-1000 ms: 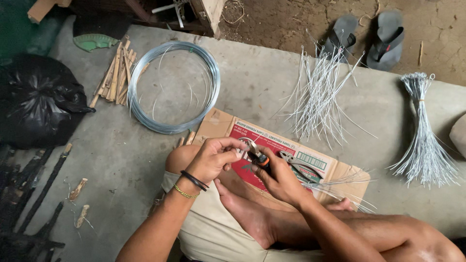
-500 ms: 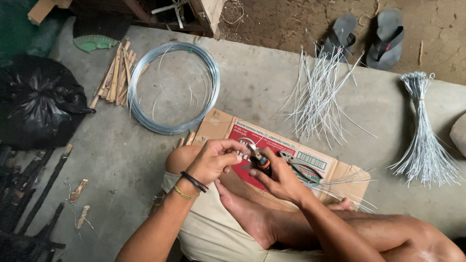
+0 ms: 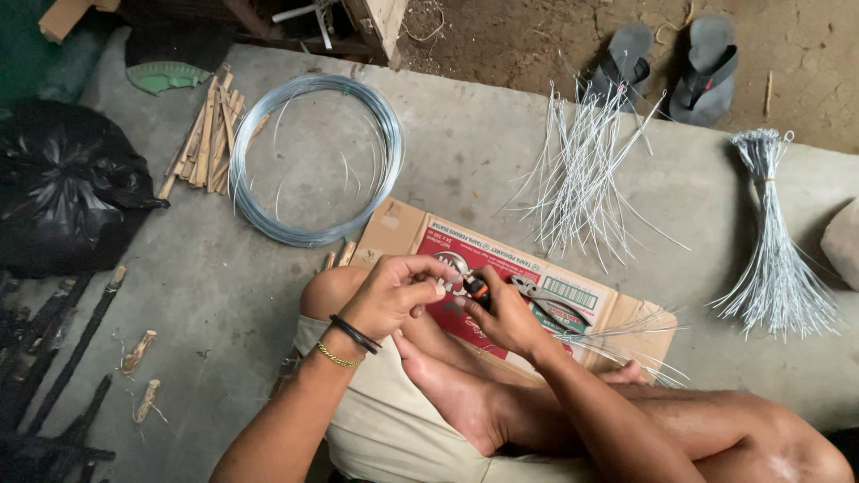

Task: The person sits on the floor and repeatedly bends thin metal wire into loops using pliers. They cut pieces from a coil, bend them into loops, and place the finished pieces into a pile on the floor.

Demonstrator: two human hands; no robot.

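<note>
While curled, both hands (image 3: 447,300) pinch pliers (image 3: 477,288).

A rough home workshop on a concrete step (image 3: 465,152) by bare earth: wire coil (image 3: 313,161) at 11 o'clock, cut wires (image 3: 582,170) and sandals (image 3: 667,67) at 1 o'clock

Coil of silver wire (image 3: 313,161) on concrete floor (image 3: 465,152), w/ bundle of wood sticks (image 3: 204,134) just left of it. Black plastic bag (image 3: 63,188) at far left. Loose cut wire pieces (image 3: 586,174) upper centre; tied wire bunch (image 3: 777,241) at right. Pair of grey flip-flops (image 3: 667,63) on dirt behind. Green plastic piece (image 3: 165,76) top left.
</note>
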